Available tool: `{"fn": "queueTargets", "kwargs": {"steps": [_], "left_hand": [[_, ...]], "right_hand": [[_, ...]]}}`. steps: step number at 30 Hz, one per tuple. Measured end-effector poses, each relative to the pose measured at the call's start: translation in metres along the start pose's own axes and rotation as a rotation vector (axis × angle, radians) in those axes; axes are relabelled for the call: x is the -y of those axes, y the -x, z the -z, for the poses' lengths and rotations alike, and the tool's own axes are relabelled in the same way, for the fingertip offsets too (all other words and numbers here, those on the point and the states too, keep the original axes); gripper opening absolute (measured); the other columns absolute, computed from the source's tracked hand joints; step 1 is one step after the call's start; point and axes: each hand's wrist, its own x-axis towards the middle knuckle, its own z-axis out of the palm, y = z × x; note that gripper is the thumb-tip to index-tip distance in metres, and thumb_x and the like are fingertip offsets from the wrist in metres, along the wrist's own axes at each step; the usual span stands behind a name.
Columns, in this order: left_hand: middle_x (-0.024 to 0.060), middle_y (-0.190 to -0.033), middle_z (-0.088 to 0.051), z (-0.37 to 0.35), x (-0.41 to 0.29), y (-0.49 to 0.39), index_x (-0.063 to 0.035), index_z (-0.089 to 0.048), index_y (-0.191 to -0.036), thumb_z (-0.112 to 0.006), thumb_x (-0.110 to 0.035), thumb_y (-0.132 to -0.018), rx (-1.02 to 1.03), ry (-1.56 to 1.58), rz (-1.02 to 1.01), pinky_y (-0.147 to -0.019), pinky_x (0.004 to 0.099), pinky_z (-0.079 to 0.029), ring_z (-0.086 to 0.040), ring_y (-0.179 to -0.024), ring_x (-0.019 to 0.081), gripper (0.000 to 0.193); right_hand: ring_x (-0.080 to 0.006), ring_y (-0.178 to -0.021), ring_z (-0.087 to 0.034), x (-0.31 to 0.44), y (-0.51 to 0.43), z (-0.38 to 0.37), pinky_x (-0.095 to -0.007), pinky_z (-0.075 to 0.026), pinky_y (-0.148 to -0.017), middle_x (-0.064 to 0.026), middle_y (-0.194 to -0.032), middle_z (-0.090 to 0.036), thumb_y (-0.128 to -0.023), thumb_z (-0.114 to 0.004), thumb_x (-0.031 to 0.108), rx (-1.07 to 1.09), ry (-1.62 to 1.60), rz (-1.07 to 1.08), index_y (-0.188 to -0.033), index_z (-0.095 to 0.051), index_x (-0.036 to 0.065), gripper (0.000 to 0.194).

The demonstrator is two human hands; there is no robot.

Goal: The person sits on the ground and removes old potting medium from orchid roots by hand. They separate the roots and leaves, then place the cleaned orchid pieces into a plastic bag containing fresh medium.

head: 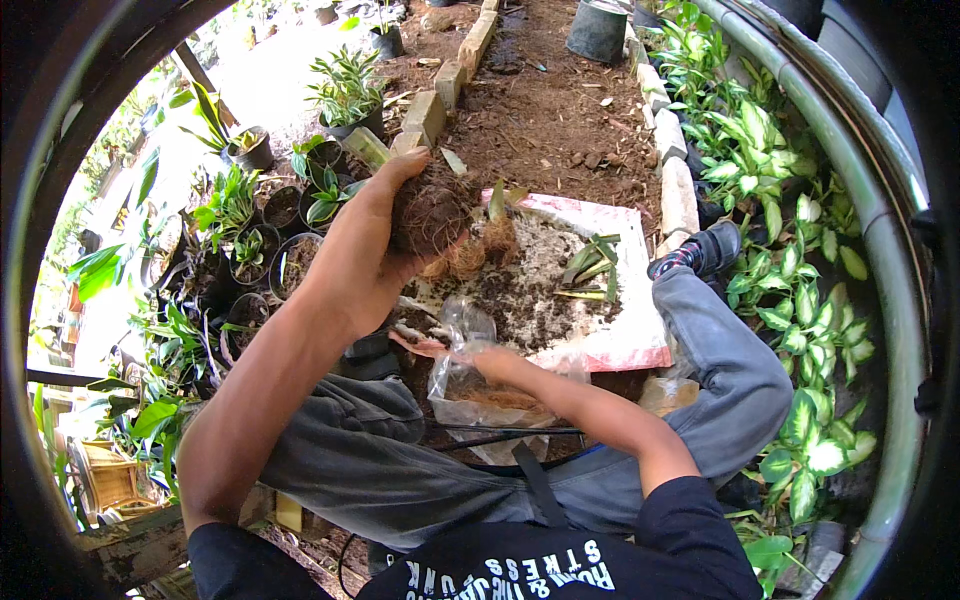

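My left hand (367,262) holds up a dark root ball (435,210) with fine roots trailing from it. Below, my right hand (495,365) grips clear plastic (469,322) at the mouth of a clear plastic bag (465,412). Brown fibre (499,397) shows inside that bag; my right fingertips are partly blurred. A pink-edged white sack (634,330) lies flat before me, strewn with dark soil. On it rest a small rooted plant (498,225), a clump of tan roots (466,260) and several cut green leaf pieces (592,266).
Potted plants (255,251) crowd the left side. A row of blocks (424,116) and a stone edging (675,180) flank the bare soil path (562,120). An upturned black pot (598,34) stands farther up. Variegated plants (795,262) and a curved pipe (877,225) line the right.
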Motion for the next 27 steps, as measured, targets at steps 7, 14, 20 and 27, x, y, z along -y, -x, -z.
{"fn": "queueTargets", "kwargs": {"steps": [7, 14, 20, 27], "left_hand": [[0.0049, -0.123, -0.064, -0.008, 0.005, 0.006, -0.013, -0.056, -0.131, -0.05, -0.023, -0.102, -0.005, -0.13, -0.001, -0.1, 0.0349, -0.052, -0.061, -0.114, 0.0153, 0.031], [0.0037, -0.111, -0.069, 0.0, 0.01, -0.005, -0.0107, -0.062, -0.121, -0.053, -0.034, -0.1, -0.033, -0.047, 0.007, -0.094, 0.0345, -0.053, -0.067, -0.102, 0.0164, 0.033], [0.0028, -0.108, -0.07, -0.002, 0.012, -0.004, -0.0112, -0.064, -0.116, -0.055, -0.037, -0.098, -0.017, -0.062, -0.007, -0.087, 0.0347, -0.054, -0.068, -0.098, 0.0157, 0.033], [0.0035, -0.102, -0.071, -0.007, 0.012, -0.005, -0.0097, -0.065, -0.112, -0.058, -0.034, -0.097, -0.043, -0.018, 0.014, -0.086, 0.0346, -0.055, -0.07, -0.092, 0.0169, 0.03]], "right_hand": [[-0.0402, -0.091, -0.069, -0.007, -0.005, -0.017, -0.0474, -0.056, -0.075, -0.0226, -0.098, -0.07, -0.072, -0.083, 0.015, -0.061, -0.162, -0.142, -0.144, -0.032, -0.002, 0.09], [-0.037, -0.093, -0.069, 0.001, 0.018, -0.017, -0.0465, -0.056, -0.075, -0.0214, -0.102, -0.07, -0.07, -0.083, 0.016, 0.104, 0.002, -0.198, -0.138, -0.045, 0.008, 0.079], [-0.0349, -0.087, -0.069, -0.035, 0.001, 0.0, -0.0441, -0.055, -0.071, -0.02, -0.101, -0.07, -0.072, -0.075, 0.013, 0.234, -0.124, -0.103, -0.106, -0.068, 0.004, 0.036], [-0.0218, -0.079, -0.066, -0.056, 0.009, 0.044, -0.039, -0.061, -0.069, -0.0123, -0.098, -0.068, -0.085, -0.069, 0.021, 0.301, -0.943, -0.288, -0.113, -0.065, 0.001, 0.034]]}}
